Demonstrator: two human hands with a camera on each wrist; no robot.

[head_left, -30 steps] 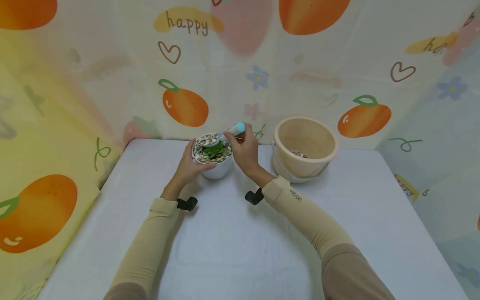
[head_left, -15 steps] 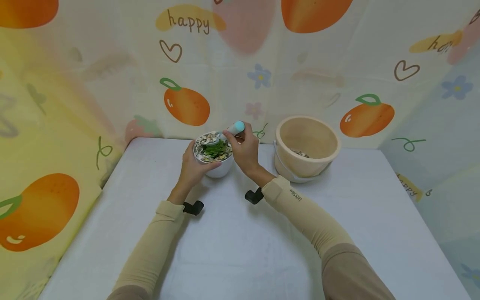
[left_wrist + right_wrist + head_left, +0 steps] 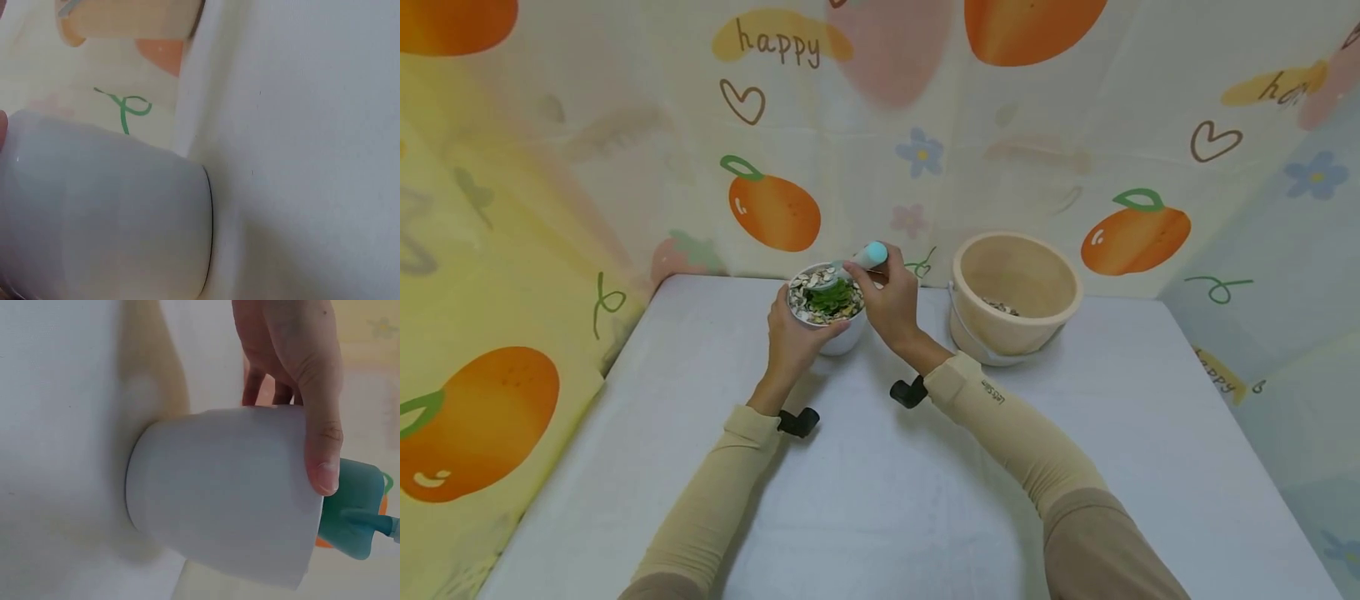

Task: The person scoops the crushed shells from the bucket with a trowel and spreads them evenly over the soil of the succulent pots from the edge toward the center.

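A white flowerpot (image 3: pixel 842 340) stands on the table, filled with pale pebbles around a green succulent (image 3: pixel 831 298). My left hand (image 3: pixel 793 343) grips the pot at its rim, thumb along the front and fingers round the left side. Above the pot's right edge, my right hand (image 3: pixel 893 302) pinches the white handle of a small shovel (image 3: pixel 868 257) with a light-blue end. The teal shovel blade (image 3: pixel 355 487) shows beyond the rim in the right wrist view. In the head view the blade lies over the succulent, close to the pebbles.
A beige bucket (image 3: pixel 1015 271) with a lowered white handle stands to the right of the pot, with some pebbles (image 3: pixel 1000 307) at its bottom. A white cloth covers the table (image 3: pixel 865 500). Behind it hangs a printed backdrop (image 3: pixel 850 150).
My left wrist has swung to the right, and its thumb reaches a little farther along the pot's front. My right hand keeps its place, the shovel tilted slightly differently over the pot.
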